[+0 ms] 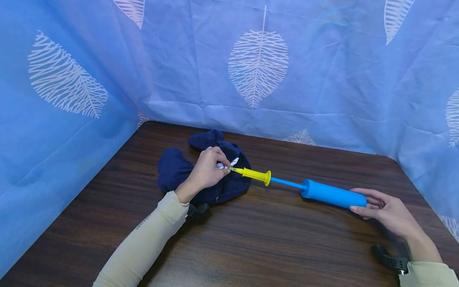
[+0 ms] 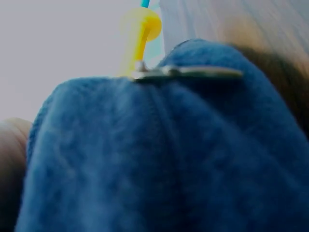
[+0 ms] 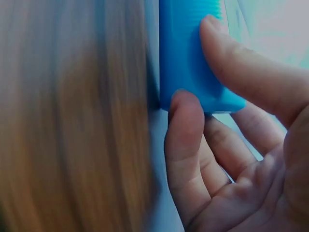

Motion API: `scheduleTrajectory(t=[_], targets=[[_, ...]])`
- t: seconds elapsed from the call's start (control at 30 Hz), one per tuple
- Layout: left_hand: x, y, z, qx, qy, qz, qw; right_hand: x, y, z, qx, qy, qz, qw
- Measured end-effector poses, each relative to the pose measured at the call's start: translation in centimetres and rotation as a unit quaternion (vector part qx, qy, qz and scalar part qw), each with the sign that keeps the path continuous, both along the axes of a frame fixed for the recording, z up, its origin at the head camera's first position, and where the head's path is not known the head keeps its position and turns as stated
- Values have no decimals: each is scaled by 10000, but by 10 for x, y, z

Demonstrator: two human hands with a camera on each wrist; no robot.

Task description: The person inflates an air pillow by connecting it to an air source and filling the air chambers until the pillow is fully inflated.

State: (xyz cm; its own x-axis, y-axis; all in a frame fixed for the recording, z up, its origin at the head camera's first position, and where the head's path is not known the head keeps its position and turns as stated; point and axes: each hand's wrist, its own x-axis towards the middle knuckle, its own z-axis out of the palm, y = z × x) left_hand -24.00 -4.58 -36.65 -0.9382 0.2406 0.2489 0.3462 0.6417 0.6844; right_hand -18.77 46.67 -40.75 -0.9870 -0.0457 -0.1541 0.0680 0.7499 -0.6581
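A navy fabric neck pillow [image 1: 173,169] with a curved shape lies on the table. White material [image 1: 234,161] shows at an opening in its cover. My left hand [image 1: 208,169] pinches the pillow's white valve with thumb and forefinger, right where the yellow tip of a hand pump [image 1: 255,174] meets it; the fingers hide the joint. The pump's thin blue rod is drawn out between its yellow part and blue barrel. With thumb and fingers, my right hand [image 1: 389,211] grips the far end of the blue barrel [image 3: 188,58]. In the left wrist view, a metal zip pull [image 2: 188,72] crosses the blue cloth.
The dark wood-grain table [image 1: 251,243] has rounded back corners. Blue curtains [image 1: 201,52] with white leaf prints stand along the back and sides. Black straps [image 1: 391,259] sit at both wrists, below beige sleeves [image 1: 147,239].
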Motion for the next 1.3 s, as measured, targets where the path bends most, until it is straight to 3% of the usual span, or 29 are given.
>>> scheduleTrajectory(t=[0.5, 0.73, 1.03, 1.3], targets=[[6, 13, -2, -60, 1, -170, 9998, -7, -67, 1, -289, 371, 343, 9983], [8, 13, -2, -120, -27, -203, 9997, -10, -85, 2, -465, 419, 443, 9971], [6, 12, -4, -291, -13, -174, 9994, -10, -79, 2, -459, 274, 528, 9972], [5, 9, -3, -216, -50, -110, 9997, -6, -32, 0, -147, 67, 250, 9996]])
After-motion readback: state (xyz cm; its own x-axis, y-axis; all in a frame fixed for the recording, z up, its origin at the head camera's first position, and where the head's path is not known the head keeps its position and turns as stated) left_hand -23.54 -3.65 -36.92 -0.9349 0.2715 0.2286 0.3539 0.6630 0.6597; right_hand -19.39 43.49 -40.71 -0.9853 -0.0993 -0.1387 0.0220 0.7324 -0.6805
